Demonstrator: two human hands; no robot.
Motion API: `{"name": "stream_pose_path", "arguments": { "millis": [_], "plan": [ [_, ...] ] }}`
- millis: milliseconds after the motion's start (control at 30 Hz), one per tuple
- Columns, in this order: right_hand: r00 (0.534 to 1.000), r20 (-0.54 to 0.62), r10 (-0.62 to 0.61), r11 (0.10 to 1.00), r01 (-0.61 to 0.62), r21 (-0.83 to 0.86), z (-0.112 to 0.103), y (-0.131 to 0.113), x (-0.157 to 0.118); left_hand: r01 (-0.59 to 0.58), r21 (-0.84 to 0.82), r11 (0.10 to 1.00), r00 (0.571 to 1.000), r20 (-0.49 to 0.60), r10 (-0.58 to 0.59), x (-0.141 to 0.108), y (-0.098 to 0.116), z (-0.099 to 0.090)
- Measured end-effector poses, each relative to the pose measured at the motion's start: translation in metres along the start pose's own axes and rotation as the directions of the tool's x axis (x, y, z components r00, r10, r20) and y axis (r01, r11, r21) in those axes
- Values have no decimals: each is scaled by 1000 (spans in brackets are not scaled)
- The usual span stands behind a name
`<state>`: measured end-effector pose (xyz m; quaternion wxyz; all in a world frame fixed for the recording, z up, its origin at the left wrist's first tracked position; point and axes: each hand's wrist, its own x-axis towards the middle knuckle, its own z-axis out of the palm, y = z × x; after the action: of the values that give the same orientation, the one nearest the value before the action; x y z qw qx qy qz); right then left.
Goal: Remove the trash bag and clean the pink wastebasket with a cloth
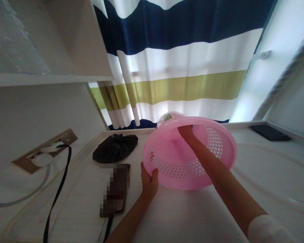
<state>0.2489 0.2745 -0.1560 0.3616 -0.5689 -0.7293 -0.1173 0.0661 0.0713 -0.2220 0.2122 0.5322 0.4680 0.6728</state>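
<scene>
A round pink plastic basket (182, 184) with perforated sides is tilted, its wide mouth facing me. My left hand (150, 182) grips the lower left of its rim, thumb on the near side and fingers around the outside. My right forearm reaches across the mouth, and my right hand (186, 131) is inside near the upper wall. The basket's rim hides the fingers of that hand, so whether they hold anything does not show. Behind the basket, a pale rounded object (164, 118) with a greenish patch is partly visible.
On the white tabletop (73, 209), a tied black plastic bag (116, 147) lies beyond a blurred phone-like object (116, 190) with a cord. A wall socket (48, 150) holds plugs at left. A dark flat object (271, 132) lies at right. A striped curtain (172, 87) hangs behind.
</scene>
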Motion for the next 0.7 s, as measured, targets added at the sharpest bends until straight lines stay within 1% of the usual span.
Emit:
{"name": "stream_pose_path", "arguments": {
  "millis": [100, 200, 333, 467, 533, 567, 600, 633, 667, 700],
  "plan": [
    [991, 96, 96, 966, -69, -249, 6, 7, -2, -8, -8, 1000, 1000, 3, 8, 0, 2, 1],
    [973, 142, 180, 914, -112, -391, 13, 11, -7, -18, -9, 1000, 1000, 15, 18, 1, 3, 1],
    [961, 153, 231, 900, -151, -410, 20, 17, -17, -12, 10, 1000, 999, 41, 12, 2, 5, 1],
    [931, 248, 268, 910, -160, -383, 29, 15, -37, -34, 88, 996, 998, 48, 30, 3, 6, 3],
    [920, 302, 252, 928, -141, -346, 34, 8, -48, -71, 161, 984, 997, 35, 66, 5, 7, 2],
    [917, 316, 243, 935, -135, -328, 37, 3, -53, -117, 220, 969, 993, 20, 115, 7, 8, 0],
    [913, 329, 242, 940, -136, -313, 40, -1, -58, -185, 302, 935, 981, 2, 194, 9, 9, -2],
    [911, 333, 245, 943, -143, -302, 43, -5, -61, -279, 404, 871, 952, -6, 307, 10, 11, -5],
    [910, 331, 250, 943, -153, -294, 45, -9, -63, -387, 515, 765, 896, 13, 445, 11, 14, -7],
    [910, 325, 258, 943, -164, -289, 47, -11, -64, -488, 615, 619, 818, 75, 570, 10, 18, -8]
  ]
}}
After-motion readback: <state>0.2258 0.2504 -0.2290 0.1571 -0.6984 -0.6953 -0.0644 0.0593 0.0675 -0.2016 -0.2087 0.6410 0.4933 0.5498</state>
